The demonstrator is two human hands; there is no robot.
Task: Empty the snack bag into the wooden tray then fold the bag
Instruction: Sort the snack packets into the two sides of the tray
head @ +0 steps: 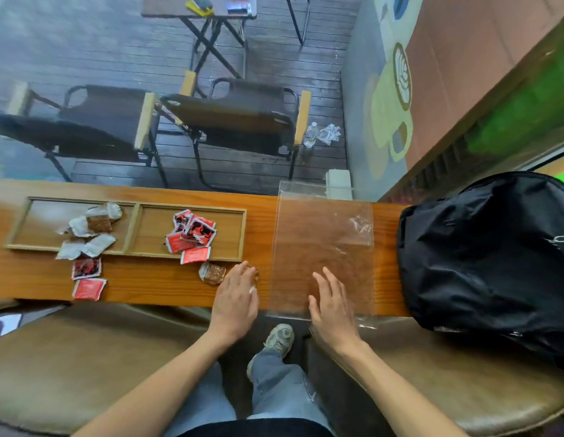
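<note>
The clear plastic snack bag (324, 234) lies flat and empty across the narrow wooden table (141, 285). My right hand (332, 302) rests palm down on its near end, fingers apart. My left hand (238, 294) lies flat on the table just left of the bag, fingers over a brown snack packet (212, 272). The two-compartment wooden tray (134, 227) sits at the left. Red packets (193, 233) fill its right compartment and white and brown packets (94, 220) its left. Two red packets (88, 277) lie on the table in front of the tray.
A black backpack (492, 257) takes up the table's right end, close to the bag. Two folding chairs (236, 118) stand beyond the table, with a water bottle (310, 134) on the floor. Brown cushioned seats (78, 367) flank my legs.
</note>
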